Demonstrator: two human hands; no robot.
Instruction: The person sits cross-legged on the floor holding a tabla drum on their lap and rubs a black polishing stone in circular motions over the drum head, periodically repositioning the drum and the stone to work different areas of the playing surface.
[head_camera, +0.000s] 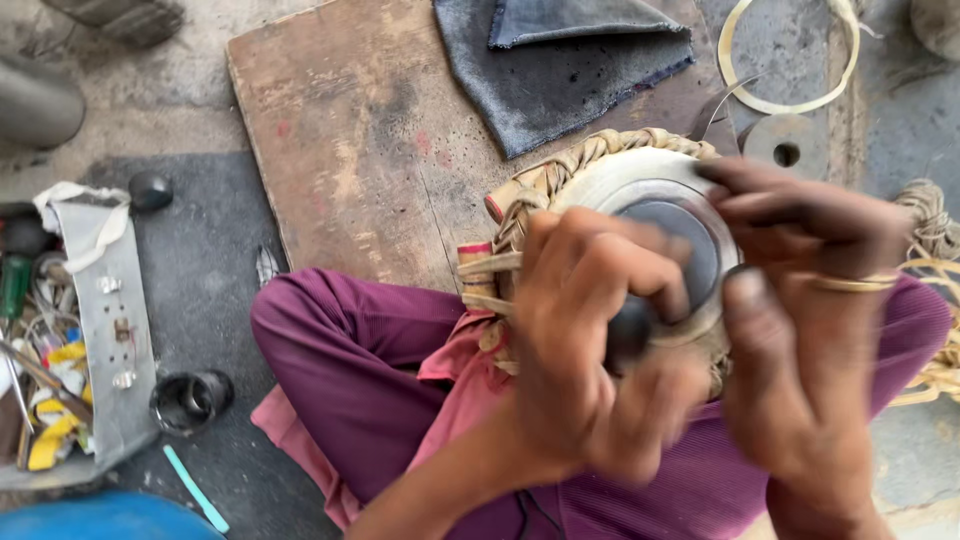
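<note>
The left hand (590, 350) is closed in a fist-like grip around a dark, rounded tool handle (630, 332), its fingers curled over the top and the thumb below, so the handle's end just shows between them. That handle sits against the lower edge of a round metal disc (650, 200), pale at the rim with a darker blue-grey centre, which rests on the person's lap over purple trousers (340, 350). The right hand (810, 300), wearing a thin gold bangle (850, 284), steadies the disc from its right side: the fingers reach across the upper rim and the thumb presses at the lower right edge, so this grip is clamped on the disc itself. A woven straw band (560, 175) wraps around the disc's left and upper edge, touching it. Beyond the knees lies a worn wooden board (350, 140) carrying a folded piece of dark denim cloth (560, 70). On the floor to the left stands an open box of small tools (110, 310).
</note>
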